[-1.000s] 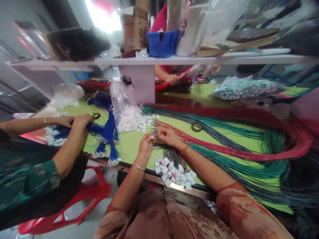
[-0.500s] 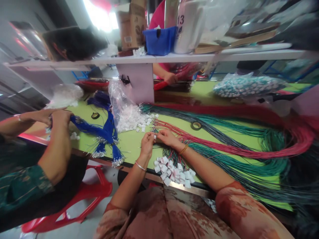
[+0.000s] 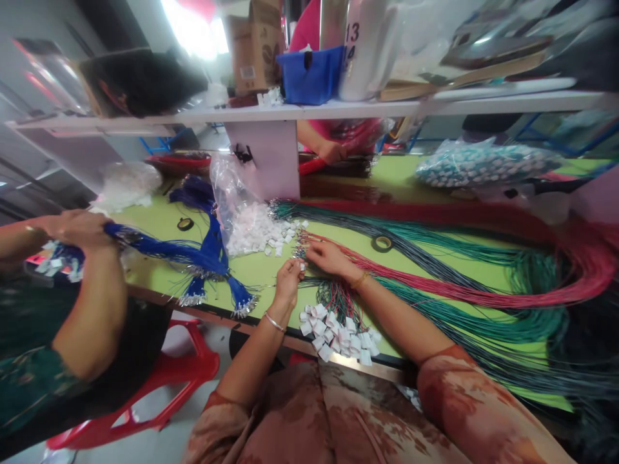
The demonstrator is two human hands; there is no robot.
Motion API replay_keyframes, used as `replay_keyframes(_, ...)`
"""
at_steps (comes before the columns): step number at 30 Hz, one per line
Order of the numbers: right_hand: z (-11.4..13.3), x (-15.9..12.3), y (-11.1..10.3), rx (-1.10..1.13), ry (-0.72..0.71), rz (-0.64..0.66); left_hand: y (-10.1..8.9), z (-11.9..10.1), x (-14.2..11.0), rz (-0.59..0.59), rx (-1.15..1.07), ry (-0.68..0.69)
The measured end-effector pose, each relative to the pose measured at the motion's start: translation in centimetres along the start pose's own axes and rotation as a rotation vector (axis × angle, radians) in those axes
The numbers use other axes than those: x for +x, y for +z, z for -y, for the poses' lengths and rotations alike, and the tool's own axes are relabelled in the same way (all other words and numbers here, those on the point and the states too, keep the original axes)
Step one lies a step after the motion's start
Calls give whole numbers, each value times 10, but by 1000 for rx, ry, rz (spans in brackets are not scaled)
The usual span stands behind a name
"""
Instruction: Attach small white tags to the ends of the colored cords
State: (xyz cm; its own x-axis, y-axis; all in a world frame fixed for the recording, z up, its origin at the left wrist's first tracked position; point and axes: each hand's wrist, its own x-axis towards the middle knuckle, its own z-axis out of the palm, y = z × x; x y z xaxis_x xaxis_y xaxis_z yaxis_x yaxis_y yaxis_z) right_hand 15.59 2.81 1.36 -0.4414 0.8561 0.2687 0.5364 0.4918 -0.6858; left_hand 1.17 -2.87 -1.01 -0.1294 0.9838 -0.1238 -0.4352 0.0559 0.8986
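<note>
The left hand (image 3: 287,285) is positioned above the light green work surface (image 3: 264,267), with its thumb and fingers together, clamped on 1 small white plastic connector (image 3: 302,267). The connector is located directly left of the right hand (image 3: 331,260). The right hand's fingers are bent, with the fingertips at the left ends of the long bundle of thin red wires (image 3: 425,283); whether they are closed on a wire cannot be told. The red bundle extends to the right and curves toward the far side at its right end. A bundle of thin dark grey wires (image 3: 416,258) and a bundle of thin green wires (image 3: 464,247) lie on the far side of it; further green wires lie on its near side. Below the right wrist, at the near edge, rests a pile of white rectangular connectors (image 3: 336,334) fitted to red, green and dark wires. A clear plastic bag (image 3: 227,187) stands at the far left of the hands, with loose white connectors (image 3: 271,240) spread at its right side. A black ring-shaped tape roll (image 3: 382,243) is located to the right, beside the grey wires. At the left, a co-worker's hands (image 3: 84,229) are at the left end of a bundle of blue wires (image 3: 169,248). A blue plastic bin (image 3: 309,77) stands on the white shelf (image 3: 193,118) at the far side.
</note>
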Motion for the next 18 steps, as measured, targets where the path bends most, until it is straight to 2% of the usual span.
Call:
replay_keyframes(3, -16, 20, -7, -219, 86, -29, 0, -1, 0, -2, -16, -37)
replay_keyframes(8, -30, 32, -1, -468, 139, -14, -2, -3, 0, -6, -26, -74)
replay_keyframes(13, -34, 30, -6, -442, 180, -55, -2, -3, -2, -7, -37, -82)
replay_keyframes(18, -25, 36, -11, -267, 89, -145, -2, -4, -2, 4, -51, -86)
